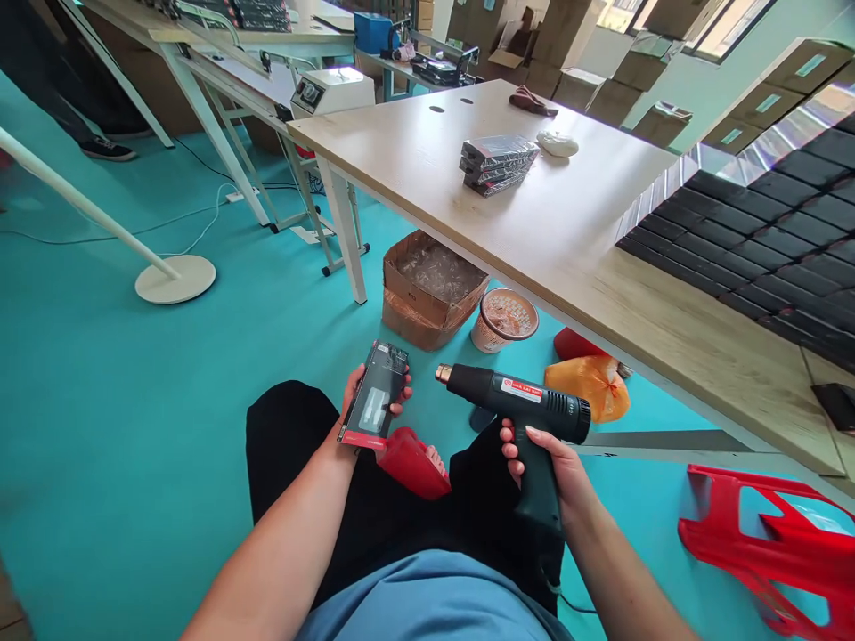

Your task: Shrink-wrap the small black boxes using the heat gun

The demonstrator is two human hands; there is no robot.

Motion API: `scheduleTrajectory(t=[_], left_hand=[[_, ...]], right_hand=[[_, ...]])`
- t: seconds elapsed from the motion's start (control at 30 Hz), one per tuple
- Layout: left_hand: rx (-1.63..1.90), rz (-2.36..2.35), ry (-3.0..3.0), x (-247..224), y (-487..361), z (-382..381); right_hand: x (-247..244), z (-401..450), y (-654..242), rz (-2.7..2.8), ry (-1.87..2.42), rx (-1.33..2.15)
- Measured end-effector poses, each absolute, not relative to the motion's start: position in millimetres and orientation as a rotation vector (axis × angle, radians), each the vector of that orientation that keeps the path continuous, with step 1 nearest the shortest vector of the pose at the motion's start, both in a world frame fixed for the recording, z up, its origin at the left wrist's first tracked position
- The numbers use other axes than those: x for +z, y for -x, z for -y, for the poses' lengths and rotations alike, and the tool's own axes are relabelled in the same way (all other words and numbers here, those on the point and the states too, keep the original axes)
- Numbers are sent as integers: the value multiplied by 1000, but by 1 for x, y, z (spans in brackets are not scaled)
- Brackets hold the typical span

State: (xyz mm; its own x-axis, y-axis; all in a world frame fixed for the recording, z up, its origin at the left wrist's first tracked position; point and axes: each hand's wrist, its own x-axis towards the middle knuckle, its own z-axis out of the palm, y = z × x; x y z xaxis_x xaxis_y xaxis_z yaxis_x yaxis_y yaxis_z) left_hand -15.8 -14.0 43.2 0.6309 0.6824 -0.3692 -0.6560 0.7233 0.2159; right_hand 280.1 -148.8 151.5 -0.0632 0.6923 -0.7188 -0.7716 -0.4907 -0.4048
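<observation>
My left hand (351,392) is closed around a flat black box with a red lower edge (375,399); its glossy face looks wrapped in clear film. In my right hand (548,454) is a dark heat gun (527,401), gripped by its handle. The metal nozzle points left toward the box, with a gap between them. Both things are held above my lap, in front of the table. On the tabletop lies a small stack of similar film-wrapped boxes (498,162).
The wooden table (427,165) carries a large stack of black boxes (768,214) at right. Below are a carton of clear film (427,303), a waste basket (506,322) and an orange bag (588,385). A red plastic stool (728,525) lies right. Another person's legs (60,80) show upper left.
</observation>
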Motion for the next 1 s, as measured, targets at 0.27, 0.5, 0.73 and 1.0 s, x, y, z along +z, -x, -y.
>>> scheduleTrajectory(t=[0.27, 0.5, 0.73, 1.0], left_hand=[[737, -561, -173, 51, 11, 20], [667, -609, -215, 45, 11, 16], [606, -647, -191, 39, 9, 16], [632, -876, -147, 26, 7, 9]], right_hand=[[149, 135, -273, -108, 1088, 1809], [155, 131, -271, -101, 1105, 1797], [154, 122, -270, -77, 1142, 1777], [190, 114, -253, 672, 1235, 1986]])
